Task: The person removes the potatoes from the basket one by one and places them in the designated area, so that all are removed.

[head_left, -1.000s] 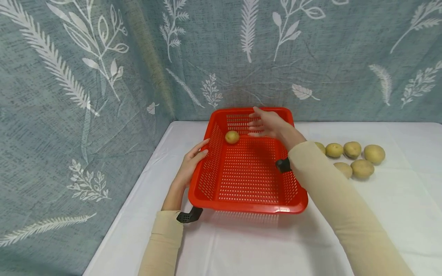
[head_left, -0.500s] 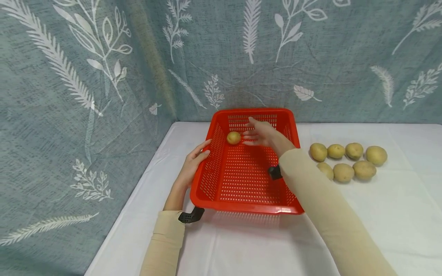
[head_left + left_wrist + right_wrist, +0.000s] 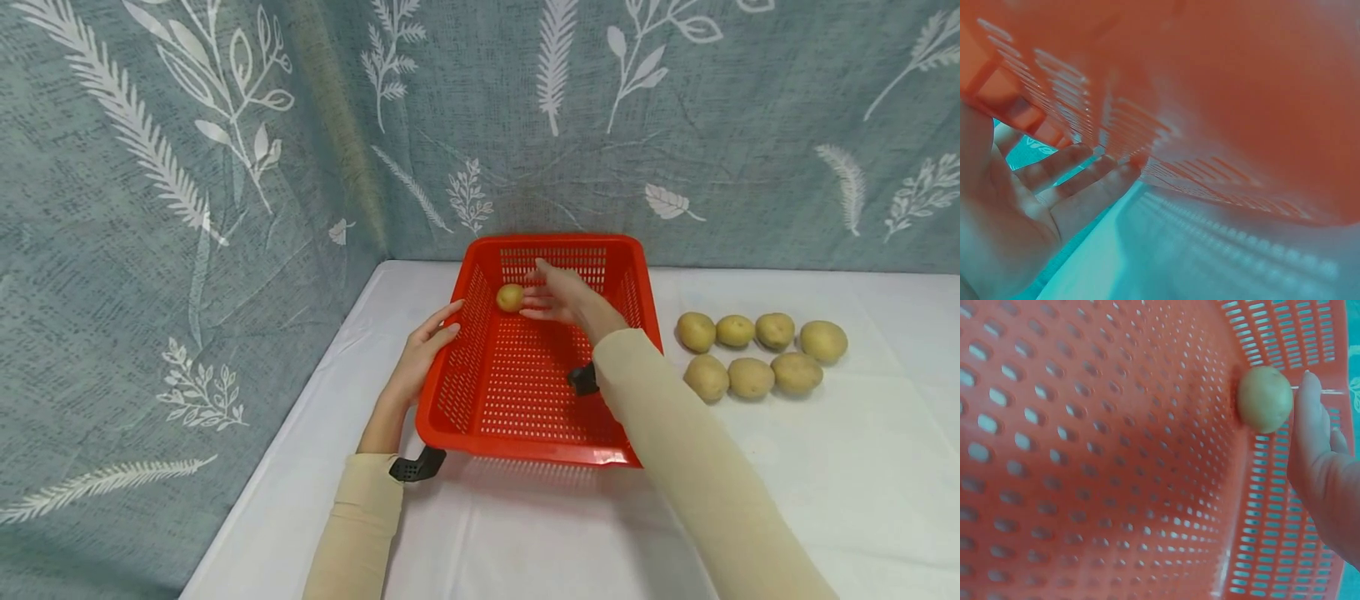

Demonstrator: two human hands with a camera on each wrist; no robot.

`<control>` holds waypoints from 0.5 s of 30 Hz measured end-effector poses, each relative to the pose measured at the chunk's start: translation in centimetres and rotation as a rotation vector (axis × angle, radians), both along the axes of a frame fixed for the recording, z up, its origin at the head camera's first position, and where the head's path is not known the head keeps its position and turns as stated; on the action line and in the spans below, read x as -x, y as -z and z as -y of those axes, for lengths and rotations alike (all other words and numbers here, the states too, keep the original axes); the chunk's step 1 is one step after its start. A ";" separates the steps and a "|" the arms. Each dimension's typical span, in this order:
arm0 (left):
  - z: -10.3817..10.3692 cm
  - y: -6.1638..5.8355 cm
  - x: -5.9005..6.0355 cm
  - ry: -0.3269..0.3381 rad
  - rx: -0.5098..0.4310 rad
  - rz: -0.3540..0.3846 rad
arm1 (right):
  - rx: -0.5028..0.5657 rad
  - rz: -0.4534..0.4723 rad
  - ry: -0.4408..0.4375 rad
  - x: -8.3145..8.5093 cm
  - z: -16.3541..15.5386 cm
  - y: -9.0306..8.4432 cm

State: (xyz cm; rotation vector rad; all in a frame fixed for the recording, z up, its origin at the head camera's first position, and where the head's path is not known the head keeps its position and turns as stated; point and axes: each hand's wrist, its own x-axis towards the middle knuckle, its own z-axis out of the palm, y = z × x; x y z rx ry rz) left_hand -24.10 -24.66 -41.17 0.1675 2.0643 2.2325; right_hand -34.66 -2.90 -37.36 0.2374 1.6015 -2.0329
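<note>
A red perforated plastic basket [image 3: 532, 375] stands on the table, with one potato [image 3: 510, 297] in its far left corner. My left hand [image 3: 422, 358] rests at the basket's left rim. In the left wrist view, the fingers [image 3: 1094, 194] of that hand stretch fairly straight to the outside of the slotted wall. Inside the basket, my right hand [image 3: 558, 297] reaches toward the far left corner, holding nothing. Its fingertips [image 3: 528, 302] are right at the potato's right side, spread and nearly straight. In the right wrist view, the potato [image 3: 1265, 400] lies beside my extended fingers.
Several potatoes [image 3: 750, 377] lie in two rows on the white tablecloth [image 3: 862, 500], right of the basket. A grey-green curtain [image 3: 525, 175] with white leaf patterns hangs behind the table and along its left side. Each wrist wears a black camera [image 3: 417, 467].
My right hand has moved left and slightly lower inside the basket, coming up to the potato. The head view has shifted slightly. My left hand stays at the rim.
</note>
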 end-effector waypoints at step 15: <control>-0.1 0.1 0.1 -0.002 -0.014 -0.002 | 0.090 0.094 0.136 0.2 -0.7 1.3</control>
